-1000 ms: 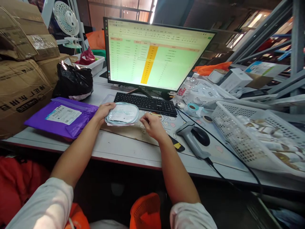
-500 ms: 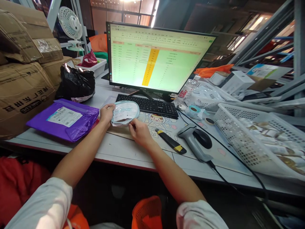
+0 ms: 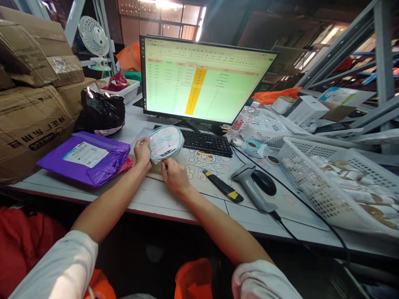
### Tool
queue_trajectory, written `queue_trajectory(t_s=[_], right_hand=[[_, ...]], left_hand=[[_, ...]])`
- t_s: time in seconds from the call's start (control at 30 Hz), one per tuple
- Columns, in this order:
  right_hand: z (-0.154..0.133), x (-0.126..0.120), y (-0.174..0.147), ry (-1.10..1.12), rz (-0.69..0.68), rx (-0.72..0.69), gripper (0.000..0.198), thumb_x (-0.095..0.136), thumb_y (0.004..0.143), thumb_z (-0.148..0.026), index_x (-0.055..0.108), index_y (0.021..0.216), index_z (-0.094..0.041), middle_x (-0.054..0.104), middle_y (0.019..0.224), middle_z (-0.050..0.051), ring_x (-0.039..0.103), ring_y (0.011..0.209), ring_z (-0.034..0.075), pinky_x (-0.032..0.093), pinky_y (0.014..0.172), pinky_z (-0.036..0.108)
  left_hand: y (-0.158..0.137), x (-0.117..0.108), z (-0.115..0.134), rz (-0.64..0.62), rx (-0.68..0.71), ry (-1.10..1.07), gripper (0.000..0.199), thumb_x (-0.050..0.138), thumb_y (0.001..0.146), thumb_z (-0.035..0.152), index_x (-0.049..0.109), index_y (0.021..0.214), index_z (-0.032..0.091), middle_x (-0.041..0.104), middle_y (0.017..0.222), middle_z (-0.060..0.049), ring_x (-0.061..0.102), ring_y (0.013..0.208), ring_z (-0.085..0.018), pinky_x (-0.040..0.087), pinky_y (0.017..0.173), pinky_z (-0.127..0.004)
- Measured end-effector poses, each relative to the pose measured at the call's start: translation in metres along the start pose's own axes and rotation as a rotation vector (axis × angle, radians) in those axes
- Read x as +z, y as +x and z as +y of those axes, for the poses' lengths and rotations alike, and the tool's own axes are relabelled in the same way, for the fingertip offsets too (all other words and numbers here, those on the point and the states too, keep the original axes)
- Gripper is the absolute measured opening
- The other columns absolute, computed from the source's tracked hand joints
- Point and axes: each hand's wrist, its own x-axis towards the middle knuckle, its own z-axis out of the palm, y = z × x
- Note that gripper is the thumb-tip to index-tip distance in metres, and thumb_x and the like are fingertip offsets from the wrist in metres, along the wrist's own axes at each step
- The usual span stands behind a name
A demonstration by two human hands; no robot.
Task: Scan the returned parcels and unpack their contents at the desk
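Observation:
A rounded, clear-fronted zip pouch (image 3: 166, 142) with light blue edging is held up in front of the keyboard (image 3: 205, 142). Printed paper or lettering shows through its front. My left hand (image 3: 143, 151) is closed on its left edge. At the pouch's lower edge, the fingers of my right hand (image 3: 175, 174) are pinched together; whether they grip the edging or a small tab is too small to tell. A purple mailing bag (image 3: 84, 160) with a white label lies left of my left hand, with a bit of red wrapping beside it.
Behind the keyboard stands a lit monitor (image 3: 205, 79). A black-and-yellow box cutter (image 3: 222, 186), a grey barcode scanner (image 3: 254, 189) and a black mouse (image 3: 263, 182) lie to the right. White baskets (image 3: 311, 178) line the right side; cardboard boxes (image 3: 34, 120) and a black bag (image 3: 101, 110) sit left.
The pouch has tipped more upright towards me. My right hand has shifted left along its lower edge, while my left hand keeps its hold with the wrist turned slightly.

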Motion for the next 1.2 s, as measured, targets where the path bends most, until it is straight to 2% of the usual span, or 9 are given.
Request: queue_trajectory(t_s=[0.13, 0.3, 0.43, 0.5, 0.63, 0.73, 0.87, 1.03, 1.2], right_hand=[[0.009, -0.009, 0.005, 0.085, 0.057, 0.019, 0.021, 0.042, 0.101, -0.031, 0.051, 0.083, -0.023, 0.064, 0.080, 0.009, 0.056, 0.071, 0.021, 0.037, 0.065, 0.033], [0.034, -0.041, 0.003, 0.247, 0.193, 0.218, 0.021, 0.054, 0.093, -0.034, 0.052, 0.075, -0.023, 0.060, 0.067, 0.002, 0.051, 0.061, 0.017, 0.039, 0.063, 0.031], [0.033, -0.075, -0.020, 0.399, -0.244, 0.185, 0.025, 0.060, 0.091, -0.038, 0.062, 0.072, -0.021, 0.063, 0.065, 0.001, 0.054, 0.062, 0.016, 0.041, 0.060, 0.030], [0.037, -0.102, -0.038, 0.383, -0.350, 0.171, 0.028, 0.058, 0.095, -0.042, 0.069, 0.079, -0.021, 0.068, 0.071, 0.003, 0.059, 0.066, 0.018, 0.045, 0.062, 0.032], [0.101, -0.177, -0.083, 0.036, 0.104, 0.381, 0.034, 0.056, 0.093, -0.051, 0.074, 0.098, -0.023, 0.076, 0.095, 0.010, 0.069, 0.083, 0.027, 0.054, 0.078, 0.043], [0.180, -0.221, -0.122, -0.316, 0.335, 0.446, 0.038, 0.054, 0.083, -0.054, 0.073, 0.093, -0.022, 0.074, 0.104, 0.016, 0.069, 0.099, 0.036, 0.053, 0.094, 0.054], [0.253, -0.231, -0.167, -0.379, 0.255, 0.510, 0.054, 0.055, 0.077, -0.063, 0.075, 0.103, -0.020, 0.071, 0.120, 0.019, 0.065, 0.115, 0.040, 0.049, 0.106, 0.061], [0.272, -0.216, -0.187, -0.241, 0.242, 0.590, 0.065, 0.060, 0.075, -0.070, 0.074, 0.114, -0.020, 0.071, 0.124, 0.018, 0.065, 0.121, 0.039, 0.048, 0.110, 0.059], [0.273, -0.222, -0.183, -0.243, 0.198, 0.525, 0.062, 0.067, 0.073, -0.064, 0.072, 0.120, -0.024, 0.072, 0.125, 0.016, 0.067, 0.117, 0.038, 0.051, 0.106, 0.055]], left_hand=[[0.000, 0.001, 0.006, -0.049, 0.029, 0.188, 0.017, 0.059, 0.090, 0.031, 0.054, 0.099, 0.018, 0.064, 0.086, -0.001, 0.063, 0.076, -0.011, 0.051, 0.071, -0.019], [-0.011, -0.007, 0.012, -0.313, -0.037, 0.404, 0.019, 0.063, 0.085, 0.036, 0.053, 0.090, 0.020, 0.058, 0.066, 0.003, 0.057, 0.054, -0.013, 0.045, 0.053, -0.022], [-0.007, -0.022, 0.023, -0.593, -0.034, 0.591, 0.017, 0.067, 0.077, 0.034, 0.057, 0.078, 0.020, 0.057, 0.061, 0.003, 0.056, 0.050, -0.015, 0.042, 0.049, -0.022], [-0.004, -0.028, 0.026, -0.742, -0.014, 0.687, 0.016, 0.069, 0.075, 0.033, 0.061, 0.076, 0.020, 0.059, 0.061, 0.003, 0.056, 0.052, -0.016, 0.042, 0.050, -0.024], [-0.009, -0.030, 0.017, -0.933, 0.291, 0.974, 0.023, 0.064, 0.085, 0.042, 0.069, 0.078, 0.021, 0.068, 0.079, -0.004, 0.063, 0.074, -0.021, 0.045, 0.068, -0.029], [-0.015, -0.018, 0.005, -0.893, 0.530, 1.130, 0.037, 0.055, 0.095, 0.050, 0.072, 0.079, 0.022, 0.071, 0.097, -0.008, 0.065, 0.092, -0.025, 0.045, 0.081, -0.034], [-0.001, 0.012, -0.005, -0.704, 0.603, 1.172, 0.039, 0.043, 0.102, 0.041, 0.073, 0.087, 0.021, 0.071, 0.095, -0.009, 0.066, 0.092, -0.024, 0.047, 0.082, -0.034], [0.035, 0.041, -0.016, -0.507, 0.632, 1.200, 0.027, 0.048, 0.097, 0.024, 0.072, 0.106, 0.018, 0.069, 0.115, -0.014, 0.061, 0.111, -0.029, 0.046, 0.097, -0.039], [0.047, 0.040, -0.039, -0.453, 0.698, 1.231, 0.039, 0.054, 0.096, 0.033, 0.066, 0.129, 0.017, 0.054, 0.148, -0.018, 0.042, 0.140, -0.039, 0.034, 0.115, -0.052]])
